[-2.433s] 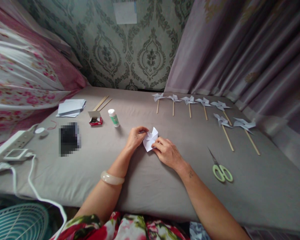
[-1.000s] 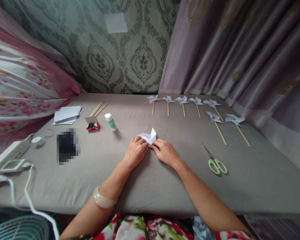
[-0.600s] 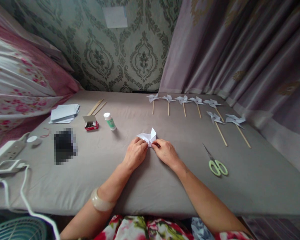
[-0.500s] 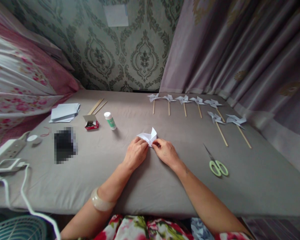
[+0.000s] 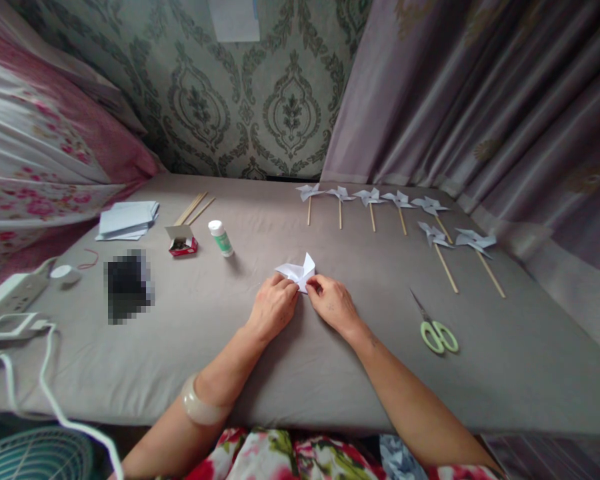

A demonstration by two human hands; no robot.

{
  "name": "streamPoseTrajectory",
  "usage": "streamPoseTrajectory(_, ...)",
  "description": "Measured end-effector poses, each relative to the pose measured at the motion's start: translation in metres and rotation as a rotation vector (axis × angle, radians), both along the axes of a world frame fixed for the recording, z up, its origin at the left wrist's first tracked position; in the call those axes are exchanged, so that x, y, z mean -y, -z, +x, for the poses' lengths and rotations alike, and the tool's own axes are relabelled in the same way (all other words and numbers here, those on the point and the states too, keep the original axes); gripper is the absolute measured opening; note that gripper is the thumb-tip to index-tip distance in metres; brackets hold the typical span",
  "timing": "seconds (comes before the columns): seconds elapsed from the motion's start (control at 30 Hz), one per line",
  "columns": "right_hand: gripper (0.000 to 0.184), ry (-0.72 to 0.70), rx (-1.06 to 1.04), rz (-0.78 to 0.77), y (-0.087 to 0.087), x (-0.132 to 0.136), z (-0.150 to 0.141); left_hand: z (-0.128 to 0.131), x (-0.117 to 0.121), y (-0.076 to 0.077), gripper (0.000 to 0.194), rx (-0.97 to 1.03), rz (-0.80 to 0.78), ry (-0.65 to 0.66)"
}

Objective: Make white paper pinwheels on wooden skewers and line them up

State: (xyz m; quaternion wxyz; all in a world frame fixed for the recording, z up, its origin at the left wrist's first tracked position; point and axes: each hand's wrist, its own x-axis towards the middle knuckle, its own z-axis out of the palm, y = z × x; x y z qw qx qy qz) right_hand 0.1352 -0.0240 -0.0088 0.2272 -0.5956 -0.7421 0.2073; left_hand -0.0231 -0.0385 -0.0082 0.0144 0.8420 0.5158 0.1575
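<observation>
A white paper pinwheel (image 5: 300, 270) lies on the grey cloth in front of me, its folded blades pointing up and to the left. My left hand (image 5: 274, 303) is closed on its near left side, fingertips pressing the paper. From the other side my right hand (image 5: 333, 304) pinches the pinwheel's right edge between thumb and forefinger. The fingers cover the near part of the paper, and no stick shows on this one. Beyond my left hand stands a glue stick (image 5: 221, 239) with a white cap. Green-handled scissors (image 5: 434, 328) lie open to the right of my right hand.
Several finished pinwheels (image 5: 370, 198) on sticks lie at the back right. On the left are a paper stack (image 5: 127, 220), wooden sticks (image 5: 192, 209), a small open red box (image 5: 183, 245), a blurred dark object (image 5: 127, 287) and a power strip (image 5: 13, 297) with white cables.
The view has tilted down very slightly. Both hands keep their hold on the paper pinwheel, with hardly any movement of the fingers.
</observation>
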Motion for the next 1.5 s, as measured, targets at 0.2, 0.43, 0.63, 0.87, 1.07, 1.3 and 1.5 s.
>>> streamPoseTrajectory(0.2,0.017,-0.004,-0.007,0.002,0.0034,-0.0022,0.0010,0.0011,0.0026,-0.0039,0.021,-0.039,-0.003,0.003)
streamPoseTrajectory(0.43,0.017,-0.001,-0.017,0.010,0.0022,-0.0023,-0.0002,0.0011,0.0026,-0.0039,0.022,-0.029,0.000,0.017)
streamPoseTrajectory(0.63,0.017,-0.011,-0.007,0.002,0.0010,-0.0023,-0.0014,0.0013,0.0033,-0.0039,0.024,-0.019,-0.013,0.017)
streamPoseTrajectory(0.87,0.017,-0.025,0.007,-0.004,0.0024,-0.0032,-0.0013,0.0020,0.0033,-0.0034,0.023,-0.012,-0.025,0.013)
streamPoseTrajectory(1.07,0.018,-0.027,0.024,0.003,0.0034,-0.0039,-0.0025,0.0025,0.0037,-0.0034,0.023,-0.033,-0.029,0.009)
streamPoseTrajectory(1.3,0.020,-0.023,0.036,-0.014,0.0002,-0.0031,-0.0036,0.0025,0.0032,-0.0006,0.022,-0.039,-0.021,0.009)
streamPoseTrajectory(1.5,0.023,-0.042,0.049,-0.027,-0.0026,-0.0020,-0.0041,0.0027,0.0041,-0.0017,0.022,-0.045,-0.014,0.010)
